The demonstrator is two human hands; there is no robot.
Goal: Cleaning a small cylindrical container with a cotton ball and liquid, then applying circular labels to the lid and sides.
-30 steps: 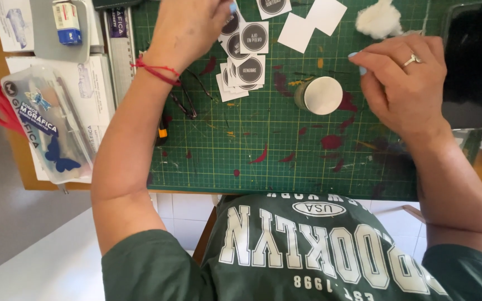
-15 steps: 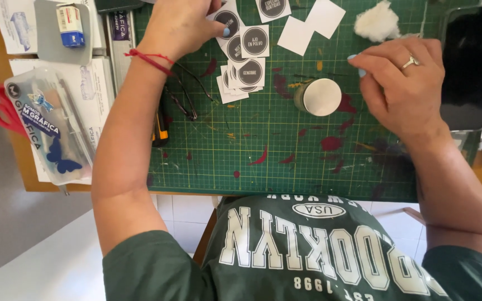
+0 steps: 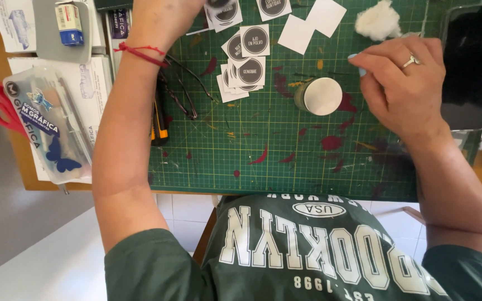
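Stickers [image 3: 245, 58] lie beside left hand [image 3: 163, 14]; right hand [image 3: 403, 83] well apart.

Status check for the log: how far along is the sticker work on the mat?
Done: square-cut round dark stickers lie piled on the green cutting mat. In hand: left hand is on the top stickers, right hand sits beside the small metal tin. Left: the tin's lid is bare.
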